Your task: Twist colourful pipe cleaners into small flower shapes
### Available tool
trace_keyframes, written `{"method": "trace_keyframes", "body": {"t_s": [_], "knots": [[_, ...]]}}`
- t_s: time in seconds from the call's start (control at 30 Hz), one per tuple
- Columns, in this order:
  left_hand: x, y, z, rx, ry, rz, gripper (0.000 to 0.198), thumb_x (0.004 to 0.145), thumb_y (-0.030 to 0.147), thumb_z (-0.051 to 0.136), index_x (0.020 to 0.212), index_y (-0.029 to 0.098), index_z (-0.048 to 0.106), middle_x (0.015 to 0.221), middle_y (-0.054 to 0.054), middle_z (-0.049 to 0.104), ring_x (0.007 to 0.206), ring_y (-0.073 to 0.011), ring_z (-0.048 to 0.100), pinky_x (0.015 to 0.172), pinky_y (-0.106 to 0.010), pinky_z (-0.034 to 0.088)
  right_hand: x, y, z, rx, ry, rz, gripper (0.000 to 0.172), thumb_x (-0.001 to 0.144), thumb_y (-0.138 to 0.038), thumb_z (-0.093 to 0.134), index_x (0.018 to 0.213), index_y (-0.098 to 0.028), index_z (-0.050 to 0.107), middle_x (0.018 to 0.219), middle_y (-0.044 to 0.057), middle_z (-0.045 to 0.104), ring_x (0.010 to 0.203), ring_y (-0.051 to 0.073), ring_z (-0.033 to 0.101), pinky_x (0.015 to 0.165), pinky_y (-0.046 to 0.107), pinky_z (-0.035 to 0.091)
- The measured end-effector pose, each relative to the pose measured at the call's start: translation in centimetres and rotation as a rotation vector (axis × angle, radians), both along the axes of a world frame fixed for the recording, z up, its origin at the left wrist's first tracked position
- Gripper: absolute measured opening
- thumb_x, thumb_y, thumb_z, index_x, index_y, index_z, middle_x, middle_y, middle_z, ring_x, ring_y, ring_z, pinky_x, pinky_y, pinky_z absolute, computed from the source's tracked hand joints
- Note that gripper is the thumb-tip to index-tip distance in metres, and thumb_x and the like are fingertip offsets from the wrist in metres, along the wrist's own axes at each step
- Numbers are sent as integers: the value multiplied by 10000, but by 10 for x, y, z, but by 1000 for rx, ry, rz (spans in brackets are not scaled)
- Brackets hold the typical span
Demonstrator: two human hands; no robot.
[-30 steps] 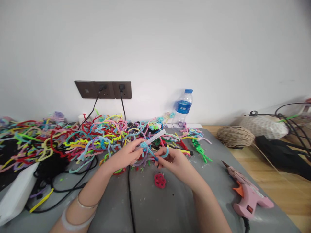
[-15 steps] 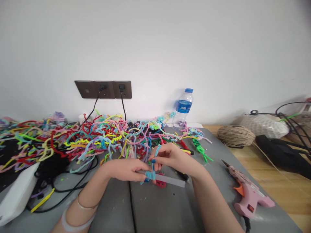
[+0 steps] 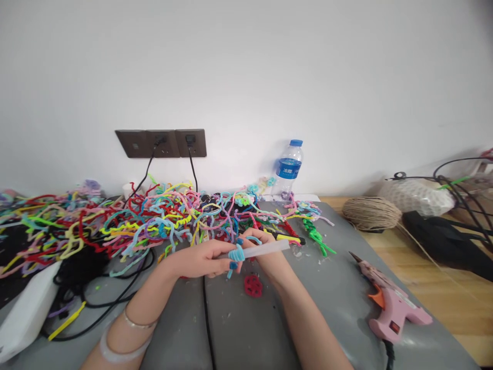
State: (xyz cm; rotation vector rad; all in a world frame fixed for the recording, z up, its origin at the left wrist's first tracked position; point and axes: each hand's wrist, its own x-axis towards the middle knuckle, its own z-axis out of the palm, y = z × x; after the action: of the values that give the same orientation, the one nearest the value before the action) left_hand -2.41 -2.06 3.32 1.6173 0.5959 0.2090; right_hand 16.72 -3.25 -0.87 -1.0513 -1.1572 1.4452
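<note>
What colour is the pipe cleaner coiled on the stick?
Light blue pipe cleaner; clearest in the head view.

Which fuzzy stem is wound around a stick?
The light-blue stem at the left hand, coiled around the translucent stick; the heaped stems lie unheld behind.

Beyond my hands (image 3: 200, 258), a tangled heap of fuzzy stems (image 3: 148, 218) blocks the way to the wall (image 3: 246, 92). Between my forearms (image 3: 304, 308), the grey surface (image 3: 250, 336) is free apart from a red coil (image 3: 253, 285) and a black cable (image 3: 208, 321). On my right, a free lane runs up to the pink glue gun (image 3: 396, 308); on my left, a white box (image 3: 29, 308) and black yarn (image 3: 82, 267) crowd in.
</note>
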Motion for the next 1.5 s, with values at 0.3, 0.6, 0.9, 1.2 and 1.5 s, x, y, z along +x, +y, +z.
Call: {"method": "trace_keyframes", "body": {"t_s": [0.3,0.6,0.9,1.2,1.5], "knots": [[3,2,-9,118,42,346,450,960,404,439,1355,189,412,595,94,331,500,-86,287,468,-194,257,18,-20,19,160,-430,-29,195,825,-357,583,819,-177,658,626,3,608,535,137,500,521,253,385],[4,-1,5,188,269,138,329,910,268,425,1164,154,600,636,56,409,478,-78,325,446,-193,259,33,-28,65,414,-935,150,147,820,-127,542,700,-196,590,603,-38,525,565,117,452,543,223,305],[6,-4,6,209,211,-254,186,858,202,491,939,149,650,662,33,419,577,-103,363,516,-200,295,35,-20,79,335,-650,562,114,811,-95,535,764,-194,564,681,-45,517,609,95,445,569,201,337],[1,-3,15,74,95,-320,371,940,362,504,1205,153,658,698,8,461,539,-85,325,459,-191,265,30,-7,33,-145,90,589,299,734,-334,789,864,-179,568,709,-55,567,504,49,449,492,167,379],[-1,-6,8,-83,-28,-243,445,932,500,511,1199,168,640,574,62,350,470,-73,292,430,-199,244,13,-11,15,-152,436,506,366,705,-350,832,828,-198,522,735,-60,575,439,54,517,401,173,422]]}}
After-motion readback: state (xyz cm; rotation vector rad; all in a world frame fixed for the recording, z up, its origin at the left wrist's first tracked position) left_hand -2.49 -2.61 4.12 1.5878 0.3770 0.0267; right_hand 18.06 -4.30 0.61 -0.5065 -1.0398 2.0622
